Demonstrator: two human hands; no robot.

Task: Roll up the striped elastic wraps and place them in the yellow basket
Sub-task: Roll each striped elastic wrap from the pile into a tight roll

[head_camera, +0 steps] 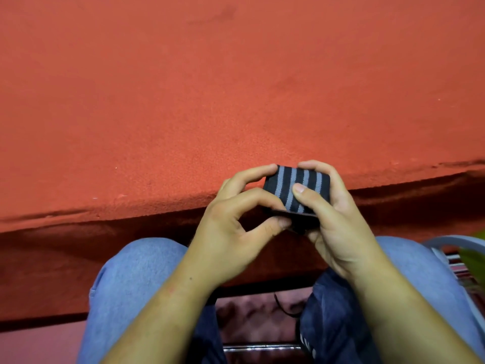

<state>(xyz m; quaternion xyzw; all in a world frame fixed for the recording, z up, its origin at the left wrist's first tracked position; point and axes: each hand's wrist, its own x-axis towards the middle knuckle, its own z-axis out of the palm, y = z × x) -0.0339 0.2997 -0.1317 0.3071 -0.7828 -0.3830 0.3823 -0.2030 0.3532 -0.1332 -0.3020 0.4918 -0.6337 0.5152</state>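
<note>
- Right now both hands hold the striped wrap [296, 190], rolled into a tight black-and-grey bundle, at the near edge of the red table [210, 101].
- Right hand [338, 224]: fingers curled over the roll's far side, thumb pressed on its striped face, closed round it.
- Left hand [231, 232]: forefinger against the roll's left end, thumb pinching the loose dark tail under the roll.
- Cannot tell if the roll touches the table.
- Jeans [136, 271] show below the table edge.
</note>
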